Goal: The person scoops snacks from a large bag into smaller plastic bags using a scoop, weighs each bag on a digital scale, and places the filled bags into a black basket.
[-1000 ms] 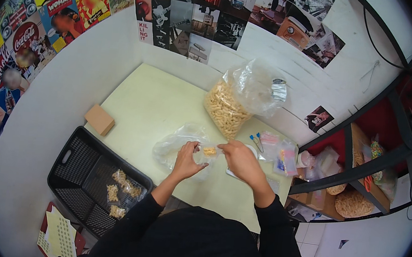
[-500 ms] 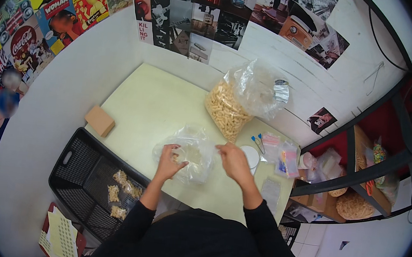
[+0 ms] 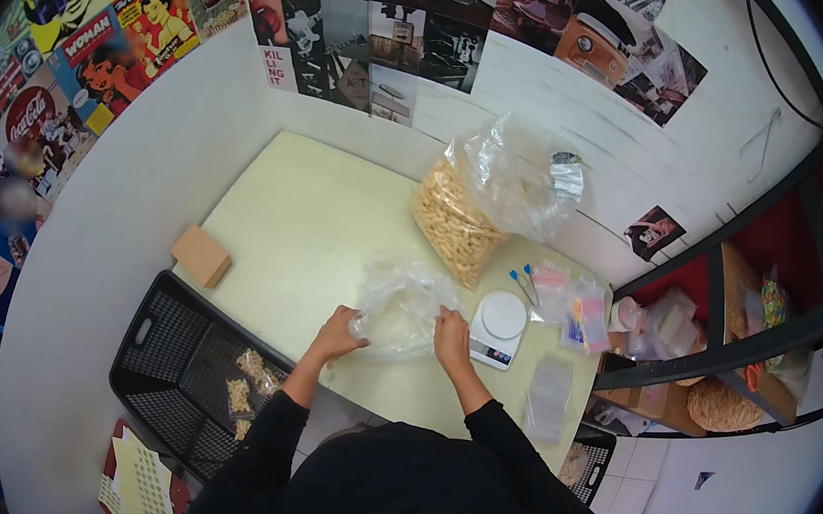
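Observation:
A crumpled see-through plastic bag (image 3: 405,302) lies on the pale yellow table, its mouth spread wide between my hands. My left hand (image 3: 335,335) pinches the bag's left edge, fingers bent round the film. At the opposite edge, the fingers of my right hand (image 3: 452,340) are closed on the film. Just right of that hand sits a white kitchen scale (image 3: 500,331) with a round plate. Behind the bag stands a large transparent sack of curled, tan puffed snacks (image 3: 460,222), its top loose against the wall.
A black plastic crate (image 3: 155,361) with several small snack packets (image 3: 257,371) is at the left, near a brown box (image 3: 201,255). Blue-handled scissors (image 3: 525,283), packets of small bags (image 3: 586,316) and flat plastic sleeves (image 3: 548,400) lie right. Shelves (image 3: 739,342) flank the table.
My right hand has come down and left from over the scale onto the bag's edge, uncovering the scale's front. The bag is now spread between both hands; the view has shifted slightly.

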Demonstrator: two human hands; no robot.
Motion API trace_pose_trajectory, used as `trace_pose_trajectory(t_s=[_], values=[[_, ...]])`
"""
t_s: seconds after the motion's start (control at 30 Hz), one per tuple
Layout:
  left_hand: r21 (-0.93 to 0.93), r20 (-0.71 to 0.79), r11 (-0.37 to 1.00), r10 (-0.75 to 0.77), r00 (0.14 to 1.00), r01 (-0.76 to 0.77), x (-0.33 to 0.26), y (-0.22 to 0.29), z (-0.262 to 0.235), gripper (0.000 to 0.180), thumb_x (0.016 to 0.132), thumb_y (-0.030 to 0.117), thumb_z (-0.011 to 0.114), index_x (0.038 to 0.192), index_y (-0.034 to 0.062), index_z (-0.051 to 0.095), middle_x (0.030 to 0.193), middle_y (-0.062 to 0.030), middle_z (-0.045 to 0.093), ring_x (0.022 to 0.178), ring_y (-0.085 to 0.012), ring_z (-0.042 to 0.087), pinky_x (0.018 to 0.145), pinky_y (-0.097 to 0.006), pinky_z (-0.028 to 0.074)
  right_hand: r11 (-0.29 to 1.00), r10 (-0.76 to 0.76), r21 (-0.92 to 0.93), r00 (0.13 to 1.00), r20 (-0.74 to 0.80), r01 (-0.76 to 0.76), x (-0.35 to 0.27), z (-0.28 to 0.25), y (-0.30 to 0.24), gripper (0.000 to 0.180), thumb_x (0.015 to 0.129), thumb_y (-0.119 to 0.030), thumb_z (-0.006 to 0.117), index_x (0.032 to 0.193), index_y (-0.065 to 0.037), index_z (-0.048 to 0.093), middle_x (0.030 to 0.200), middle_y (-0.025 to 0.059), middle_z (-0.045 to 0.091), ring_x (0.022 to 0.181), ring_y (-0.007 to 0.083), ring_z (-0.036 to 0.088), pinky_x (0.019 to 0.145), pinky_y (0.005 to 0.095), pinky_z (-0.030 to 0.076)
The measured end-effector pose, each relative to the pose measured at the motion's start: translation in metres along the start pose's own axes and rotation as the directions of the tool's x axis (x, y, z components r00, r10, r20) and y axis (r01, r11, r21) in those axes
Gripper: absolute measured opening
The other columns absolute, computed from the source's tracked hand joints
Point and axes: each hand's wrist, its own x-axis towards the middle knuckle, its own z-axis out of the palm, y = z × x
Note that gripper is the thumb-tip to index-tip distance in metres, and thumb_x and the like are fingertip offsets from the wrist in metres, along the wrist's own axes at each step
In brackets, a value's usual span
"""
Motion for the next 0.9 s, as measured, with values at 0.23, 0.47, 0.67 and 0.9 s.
trace_pose_trajectory(t_s=[0.23, 0.47, 0.67, 0.9], values=[[-0.543, 0.078, 0.834, -0.062, 0.995, 0.094, 0.010, 0.058, -0.018, 0.054, 0.067, 0.020, 0.077, 0.117, 0.0060, 0.061, 0.110, -0.0056, 0.057, 0.078, -0.0159, 0.058, 0.074, -0.029, 0.048, 0.999, -0.044, 0.027, 0.998, -0.044, 0.045, 0.021, -0.021, 0.001, 0.025, 0.086, -0.005, 0.055, 0.108, 0.006, 0.062, 0.094, 0.0243, 0.061, 0.087, 0.0403, 0.061, 0.078, 0.0451, 0.049], [-0.678, 0.246, 0.722, 0.043, 0.968, 0.140, 0.005, 0.083, -0.025, 0.035, 0.072, 0.006, 0.069, 0.105, 0.0028, 0.056, 0.125, -0.0069, 0.056, 0.098, -0.0153, 0.055, 0.083, -0.029, 0.045, 0.966, -0.256, 0.025, 0.967, -0.004, 0.256, 0.039, 0.002, 0.001, 0.024, 0.083, -0.003, 0.057, 0.106, 0.001, 0.063, 0.093, 0.0180, 0.062, 0.089, 0.0362, 0.060, 0.077, 0.0404, 0.050], [-0.777, 0.300, 0.594, 0.059, 0.952, 0.208, -0.011, 0.059, -0.021, 0.047, 0.072, 0.007, 0.070, 0.117, 0.0021, 0.056, 0.120, -0.0056, 0.057, 0.103, -0.0159, 0.053, 0.088, -0.029, 0.044, 0.844, -0.533, -0.014, 0.840, 0.107, 0.537, 0.048, 0.018, -0.009, 0.029, 0.078, -0.001, 0.052, 0.105, -0.002, 0.064, 0.097, 0.0130, 0.061, 0.097, 0.0290, 0.058, 0.083, 0.0356, 0.050], [-0.861, 0.156, 0.488, -0.019, 0.988, 0.146, -0.020, 0.012, -0.056, 0.049, 0.074, 0.005, 0.066, 0.120, 0.0011, 0.053, 0.120, -0.0068, 0.055, 0.091, -0.0168, 0.060, 0.081, -0.030, 0.049, 0.906, -0.423, 0.056, 0.890, 0.172, 0.419, 0.052, 0.035, 0.022, 0.026, 0.081, -0.004, 0.055, 0.106, -0.005, 0.065, 0.088, 0.0140, 0.058, 0.089, 0.0318, 0.058, 0.077, 0.0386, 0.049]])
